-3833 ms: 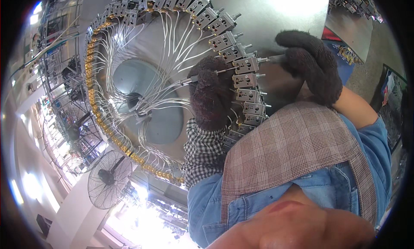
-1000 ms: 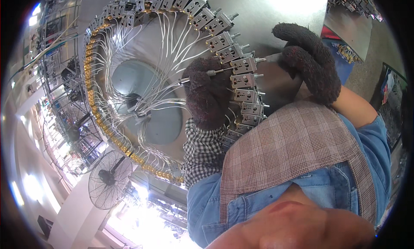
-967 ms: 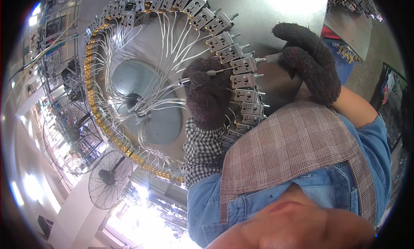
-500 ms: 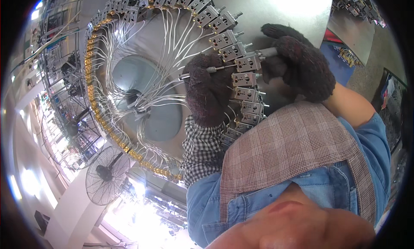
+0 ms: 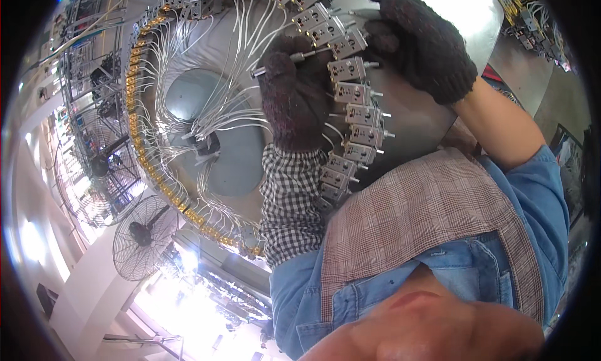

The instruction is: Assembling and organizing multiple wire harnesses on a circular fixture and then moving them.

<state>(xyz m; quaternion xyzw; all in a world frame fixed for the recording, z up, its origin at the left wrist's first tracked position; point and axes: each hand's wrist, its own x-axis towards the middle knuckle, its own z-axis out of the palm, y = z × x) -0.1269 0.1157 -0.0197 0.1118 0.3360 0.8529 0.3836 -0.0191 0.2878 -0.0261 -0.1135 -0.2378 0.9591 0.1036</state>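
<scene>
Left hand (image 5: 294,101), dark glove: fingers curled closed round silver rod (image 5: 300,57), rod slanting up right, thin end at one block (image 5: 349,43), exact contact too small to tell. Right hand (image 5: 427,45), dark glove too, on outer side of the row: fingers bent in, nearly closed round grey tool (image 5: 367,14), grip partly hidden, tool pointing left at the row near its upper blocks. Row of metal blocks (image 5: 365,115) curves between the hands and down to the apron (image 5: 419,217), bolts sticking outward. White wires (image 5: 235,120) run inward from the row, bunching over grey disc (image 5: 238,170) left of left hand. Brass fittings (image 5: 133,79) line far left of the ring. All on shiny worktop (image 5: 410,114). Check sleeve (image 5: 291,204) on left forearm. Fan (image 5: 143,233) lower left
</scene>
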